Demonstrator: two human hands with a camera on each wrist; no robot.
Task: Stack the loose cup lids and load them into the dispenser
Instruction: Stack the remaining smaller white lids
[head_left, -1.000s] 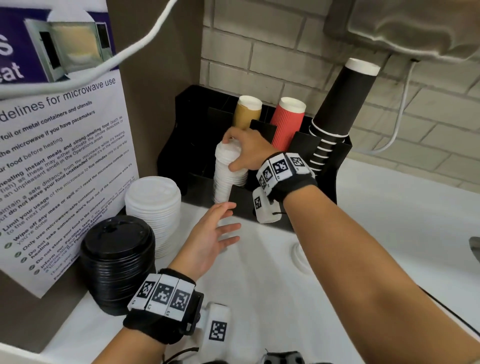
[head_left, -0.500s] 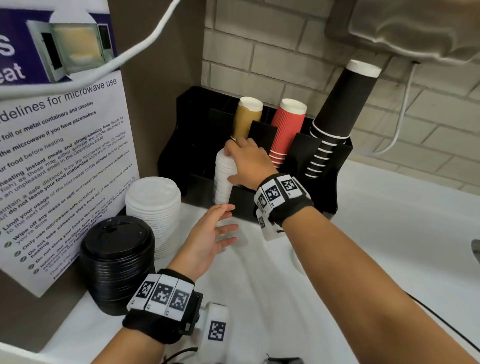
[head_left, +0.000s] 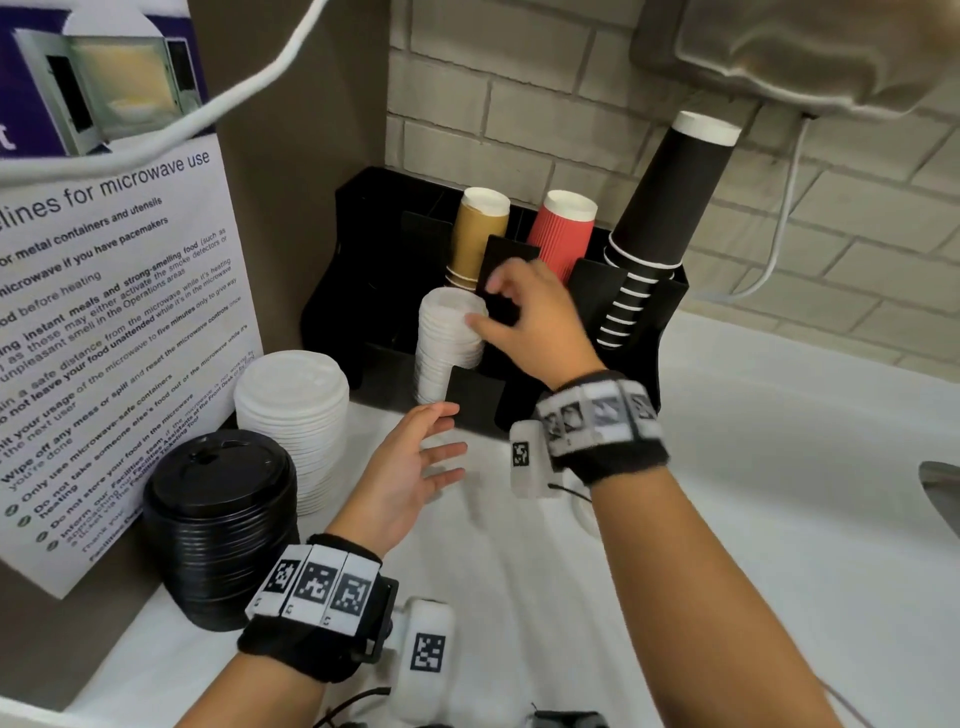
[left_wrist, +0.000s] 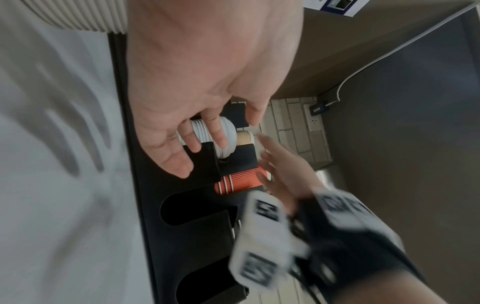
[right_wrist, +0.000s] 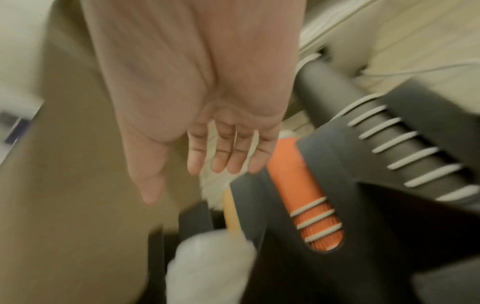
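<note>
Right hand (head_left: 535, 322) lifted off lid stack (head_left: 449, 345), now beside it, left hand (head_left: 410, 467) below

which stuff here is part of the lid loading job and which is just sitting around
Part of the job:
- small white plastic lid stack in the black plastic dispenser
- wide white lid stack on the counter
- black lid stack
- right hand, left hand

Lying about:
- tan, red and black paper cup stacks
- microwave guideline poster
</note>
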